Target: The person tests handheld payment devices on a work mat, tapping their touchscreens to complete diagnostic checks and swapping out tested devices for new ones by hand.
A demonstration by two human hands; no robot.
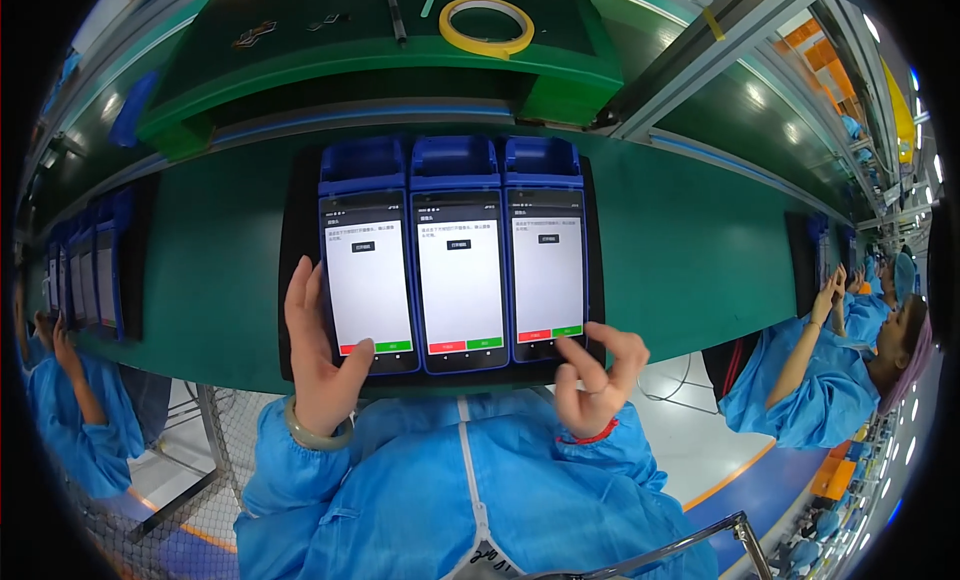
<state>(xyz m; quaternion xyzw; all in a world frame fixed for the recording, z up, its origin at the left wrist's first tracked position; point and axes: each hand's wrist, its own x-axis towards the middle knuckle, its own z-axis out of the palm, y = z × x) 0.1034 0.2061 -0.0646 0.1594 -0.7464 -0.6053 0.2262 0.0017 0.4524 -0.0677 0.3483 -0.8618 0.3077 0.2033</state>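
Note:
Three blue handheld payment terminals stand side by side on a black tray (594, 280), their lit screens showing white pages with red and green buttons at the bottom. At the left terminal (366, 290), my left hand (325, 365) lies along the left edge with its fingers stretched upward, its thumb over the lower screen by the red button. No hand touches the middle terminal (459, 290). My right hand (598, 380) is at the lower right corner of the right terminal (547, 280), fingers partly bent and apart, fingertips by the green button. Nothing shows in its grasp.
Beyond the terminals, a green raised shelf (400, 75) carries a yellow tape roll (487, 28), a pen (394, 15) and small parts. More terminals (90, 275) stand on the green bench (670, 250) at left. Co-workers in blue (800, 380) sit on both sides.

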